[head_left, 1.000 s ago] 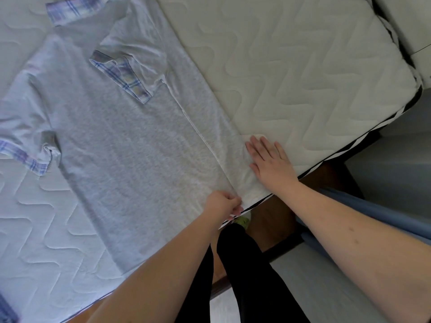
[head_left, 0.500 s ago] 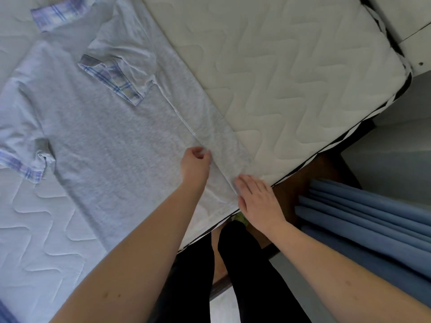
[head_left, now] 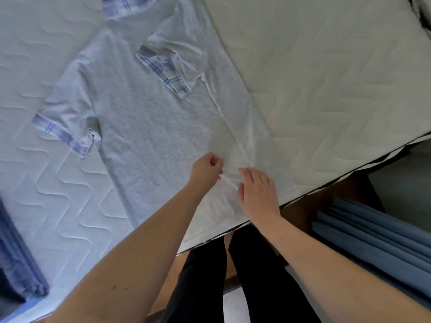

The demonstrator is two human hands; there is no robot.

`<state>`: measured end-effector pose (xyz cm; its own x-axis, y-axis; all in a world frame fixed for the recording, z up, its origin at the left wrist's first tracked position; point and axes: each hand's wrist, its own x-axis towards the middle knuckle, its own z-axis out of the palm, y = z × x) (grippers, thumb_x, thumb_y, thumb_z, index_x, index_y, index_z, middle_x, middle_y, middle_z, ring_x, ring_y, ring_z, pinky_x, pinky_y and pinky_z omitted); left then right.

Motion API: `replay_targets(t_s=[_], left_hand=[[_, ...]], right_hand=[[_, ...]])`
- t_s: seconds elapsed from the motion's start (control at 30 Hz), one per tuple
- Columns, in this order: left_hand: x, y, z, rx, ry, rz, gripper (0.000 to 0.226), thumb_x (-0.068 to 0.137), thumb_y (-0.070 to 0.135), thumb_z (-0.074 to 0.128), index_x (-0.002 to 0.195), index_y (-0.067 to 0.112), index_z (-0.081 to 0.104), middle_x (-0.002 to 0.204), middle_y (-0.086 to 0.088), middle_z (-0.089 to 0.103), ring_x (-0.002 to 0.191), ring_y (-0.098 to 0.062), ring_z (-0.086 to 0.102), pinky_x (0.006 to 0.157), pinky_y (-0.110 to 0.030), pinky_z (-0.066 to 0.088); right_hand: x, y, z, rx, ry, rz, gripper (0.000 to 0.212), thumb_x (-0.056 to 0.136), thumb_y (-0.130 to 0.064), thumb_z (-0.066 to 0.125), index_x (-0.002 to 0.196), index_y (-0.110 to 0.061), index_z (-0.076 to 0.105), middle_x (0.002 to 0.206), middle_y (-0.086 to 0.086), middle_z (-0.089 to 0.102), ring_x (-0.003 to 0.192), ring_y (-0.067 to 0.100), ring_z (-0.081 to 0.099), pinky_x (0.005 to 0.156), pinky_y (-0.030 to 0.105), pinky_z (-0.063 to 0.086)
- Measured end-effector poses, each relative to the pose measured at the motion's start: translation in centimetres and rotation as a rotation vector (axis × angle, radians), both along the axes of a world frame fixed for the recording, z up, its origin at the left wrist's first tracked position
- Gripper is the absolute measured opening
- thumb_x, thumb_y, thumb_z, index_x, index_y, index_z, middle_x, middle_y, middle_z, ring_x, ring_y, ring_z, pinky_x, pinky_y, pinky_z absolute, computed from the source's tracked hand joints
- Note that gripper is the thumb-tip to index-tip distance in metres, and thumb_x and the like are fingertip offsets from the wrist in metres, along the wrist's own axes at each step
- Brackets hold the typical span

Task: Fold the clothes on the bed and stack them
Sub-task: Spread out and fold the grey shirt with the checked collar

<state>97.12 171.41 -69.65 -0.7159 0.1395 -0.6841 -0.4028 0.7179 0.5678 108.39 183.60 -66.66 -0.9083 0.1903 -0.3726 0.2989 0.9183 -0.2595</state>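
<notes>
Grey shirt (head_left: 149, 127) flat on bed (head_left: 326, 78) — left hand (head_left: 206, 170) pinching fabric near hem, right hand (head_left: 257, 191) fingers spread, pressing flat just beside it.

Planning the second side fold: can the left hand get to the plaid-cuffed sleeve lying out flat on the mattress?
Probably yes. The left hand is on the shirt, and the flat sleeve lies on bare mattress with nothing between.
</notes>
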Motion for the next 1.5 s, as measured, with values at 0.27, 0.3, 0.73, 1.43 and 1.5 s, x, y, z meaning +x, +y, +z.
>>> replay_targets(t_s=[0.27,0.3,0.73,1.43,1.5], left_hand=[[-5.6,-13.4,1.8,0.002,0.138,0.148,0.014,0.097,0.024,0.052,0.088,0.022,0.062,0.079,0.004,0.068,0.057,-0.002,0.063,0.053,-0.012,0.046],[-6.8,-14.7,2.1,-0.014,0.164,0.155,0.014,0.097,0.024,0.052,0.089,0.021,0.062,0.08,0.003,0.068,0.058,-0.004,0.064,0.057,-0.014,0.048],[-21.0,-29.8,3.3,-0.283,0.447,0.313,0.033,0.093,0.016,0.054,0.127,0.014,0.055,0.124,-0.013,0.058,0.114,-0.028,0.055,0.097,-0.036,0.042],[-33.1,-37.1,4.1,-0.406,0.213,0.142,0.028,0.084,0.038,0.072,0.097,0.017,0.059,0.083,-0.003,0.063,0.071,-0.021,0.063,0.057,-0.027,0.046],[-33.3,-37.2,4.6,-0.382,0.124,0.107,0.031,0.084,0.04,0.071,0.092,0.01,0.067,0.082,-0.007,0.067,0.077,-0.023,0.064,0.059,-0.027,0.042]], right_hand=[[-12.2,-5.3,-0.5,-0.068,0.099,0.126,0.052,0.093,-0.016,0.048,0.145,-0.01,0.041,0.143,0.008,0.048,0.134,0.026,0.042,0.106,0.039,0.034],[-13.6,-5.9,-0.6,-0.066,0.106,0.144,0.052,0.094,-0.016,0.048,0.145,-0.01,0.041,0.144,0.009,0.047,0.134,0.027,0.042,0.106,0.04,0.034],[-26.8,-15.4,-0.5,-0.024,0.158,0.425,0.054,0.099,-0.019,0.042,0.151,-0.009,0.03,0.154,0.01,0.036,0.143,0.025,0.032,0.115,0.04,0.029],[-45.5,-23.0,-5.9,-0.004,0.037,0.659,0.062,0.103,-0.028,0.028,0.156,-0.013,-0.001,0.163,0.005,-0.01,0.15,0.021,-0.006,0.122,0.038,0.001],[-46.5,-23.7,-6.4,-0.023,-0.026,0.651,0.062,0.103,-0.029,0.027,0.155,-0.012,-0.003,0.163,0.005,-0.01,0.15,0.02,-0.007,0.122,0.039,0.001]])
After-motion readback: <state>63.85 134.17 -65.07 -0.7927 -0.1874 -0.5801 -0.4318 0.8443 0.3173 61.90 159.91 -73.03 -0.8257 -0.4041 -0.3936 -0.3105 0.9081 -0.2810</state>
